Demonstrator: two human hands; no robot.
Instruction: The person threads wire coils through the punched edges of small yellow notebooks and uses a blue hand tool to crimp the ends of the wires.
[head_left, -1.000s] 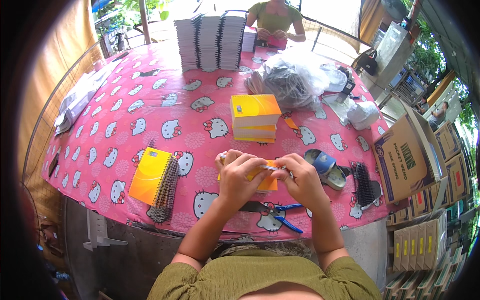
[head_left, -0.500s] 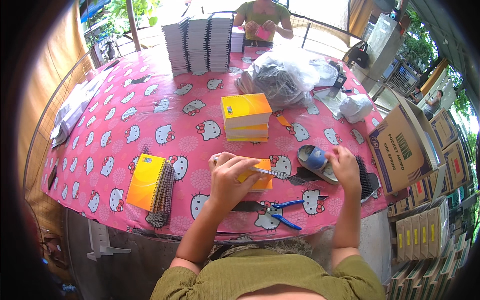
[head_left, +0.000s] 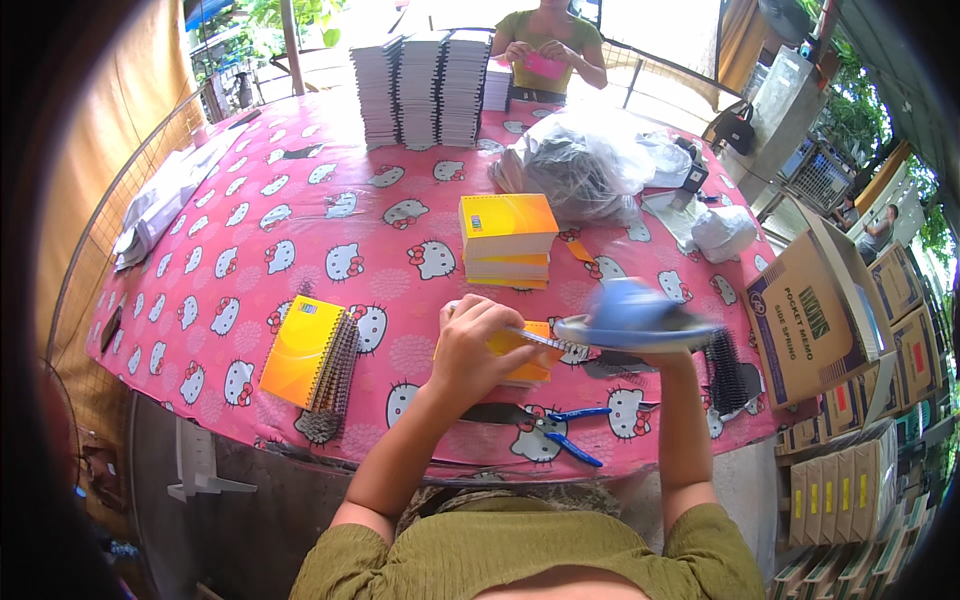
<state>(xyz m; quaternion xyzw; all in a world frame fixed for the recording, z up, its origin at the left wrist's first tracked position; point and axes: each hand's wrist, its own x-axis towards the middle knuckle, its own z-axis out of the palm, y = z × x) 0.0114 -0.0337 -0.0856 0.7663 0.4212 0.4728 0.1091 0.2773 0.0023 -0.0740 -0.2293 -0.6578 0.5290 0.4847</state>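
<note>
While the small orange paper notebook (head_left: pixel 520 352) is pressed flat on the pink plastic tablecloth with white cat faces (head_left: pixel 300 210), it is held down by the left hand (head_left: pixel 478 345), whose fingers are curled over its near edge. A thin wire spiral runs along its top side. The right hand (head_left: pixel 668 352) is mostly hidden under a blurry blue and dark grey flat thing (head_left: pixel 632 318) that is lifted just over the notebook's right end; how the fingers are closed on it cannot be told. Pliers with blue handles (head_left: pixel 560 432) are laid near the table edge, just below the notebook. To the left, a pile of orange notebooks with dark wire spirals (head_left: pixel 312 362) is set down, leaning a little. Behind the hands, a neat stack of yellow and orange books (head_left: pixel 506 238) is seen, square and smooth. Tall stacks of white paper pads (head_left: pixel 420 85) are lined up at the far side, and a crinkly clear plastic bag (head_left: pixel 585 165) is lying next to them. At the right, an open brown cardboard box (head_left: pixel 805 305) with dark print on its side is propped up, and more brown boxes with yellow and red labels (head_left: pixel 850 490) are stacked below it. Another person (head_left: pixel 545 45) in a green top is seen at the far end, with something pink held in both hands.
</note>
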